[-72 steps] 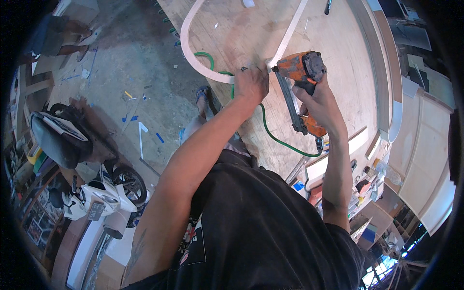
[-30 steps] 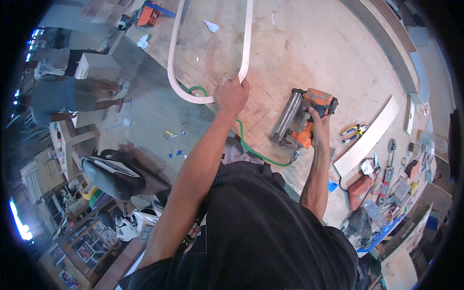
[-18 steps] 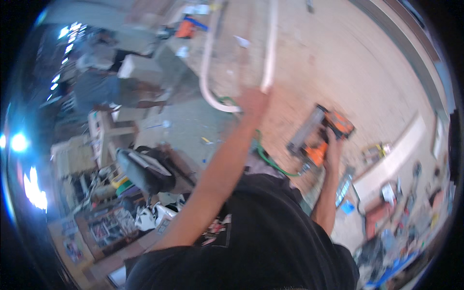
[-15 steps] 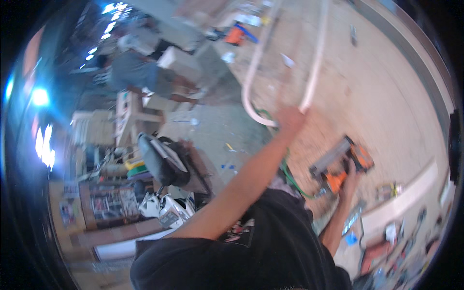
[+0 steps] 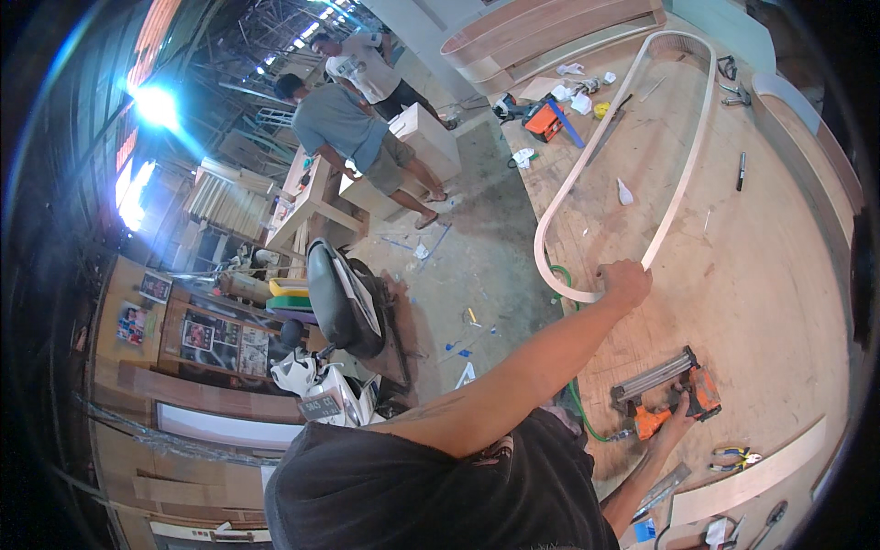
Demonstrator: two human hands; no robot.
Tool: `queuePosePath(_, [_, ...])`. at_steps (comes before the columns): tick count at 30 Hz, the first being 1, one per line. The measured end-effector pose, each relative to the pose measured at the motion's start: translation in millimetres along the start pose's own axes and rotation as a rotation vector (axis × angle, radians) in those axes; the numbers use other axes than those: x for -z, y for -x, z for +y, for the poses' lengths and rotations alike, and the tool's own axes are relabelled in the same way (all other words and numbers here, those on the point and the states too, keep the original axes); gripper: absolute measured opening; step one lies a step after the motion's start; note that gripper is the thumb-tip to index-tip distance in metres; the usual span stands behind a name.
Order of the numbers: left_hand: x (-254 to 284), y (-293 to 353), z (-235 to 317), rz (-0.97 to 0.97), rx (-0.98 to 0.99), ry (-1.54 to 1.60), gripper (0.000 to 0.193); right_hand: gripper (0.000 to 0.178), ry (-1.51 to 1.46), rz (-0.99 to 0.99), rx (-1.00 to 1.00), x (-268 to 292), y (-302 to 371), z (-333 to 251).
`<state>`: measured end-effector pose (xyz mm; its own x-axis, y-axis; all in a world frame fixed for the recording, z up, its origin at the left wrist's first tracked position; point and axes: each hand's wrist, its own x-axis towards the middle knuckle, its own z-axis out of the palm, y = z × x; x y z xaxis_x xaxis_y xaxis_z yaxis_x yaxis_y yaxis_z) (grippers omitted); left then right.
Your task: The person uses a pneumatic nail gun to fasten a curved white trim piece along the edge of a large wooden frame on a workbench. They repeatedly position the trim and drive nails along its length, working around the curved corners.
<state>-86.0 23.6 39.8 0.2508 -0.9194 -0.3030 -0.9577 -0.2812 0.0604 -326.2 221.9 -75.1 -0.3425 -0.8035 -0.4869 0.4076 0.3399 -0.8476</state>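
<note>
One pale loop (image 5: 684,183), near end under left hand (image 5: 625,283), rest beyond

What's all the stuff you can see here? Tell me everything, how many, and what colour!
Worktable: one, light brown, under the tools
Pale loop: one, whitish, on the worktable
Nail gun: one, orange and dark grey, in the right hand
Hose: one, green, joined to the nail gun
Pliers: one, yellow and dark, near edge
Flat board: one, pale, beside the pliers
Marker: one, dark, right side
Orange box: one, orange, far left corner
Scooter: one, black and white, on the floor
Other people: two, grey-blue and white shirts, upper left
Small scraps and background clutter: too many to count
Left hand: one, at the pale loop's near end
Right hand: one, on the nail gun
</note>
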Motion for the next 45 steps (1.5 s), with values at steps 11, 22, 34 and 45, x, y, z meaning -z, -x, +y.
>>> queuePosePath(11, [-25.0,-14.0,-13.8,0.071,-0.079,0.022,0.048,0.037,-0.088,-0.018,-0.017,-12.6,16.1,-16.5])
queuePosePath(22, [-45.5,-8.5,-27.7,-0.038,-0.180,0.228,0.045,0.047,-0.085,-0.075,0.018,-1.5,5.9,0.5])
queuePosePath(34, [-4.7,18.1,-199.2,0.120,-0.659,0.047,0.078,0.035,-0.159,-0.016,-0.024,-18.2,17.1,-30.4])
queuePosePath(45, [-21.3,17.9,-202.0,-0.063,-0.720,0.123,0.049,0.026,-0.131,0.162,-0.079,-34.7,60.4,-79.5])
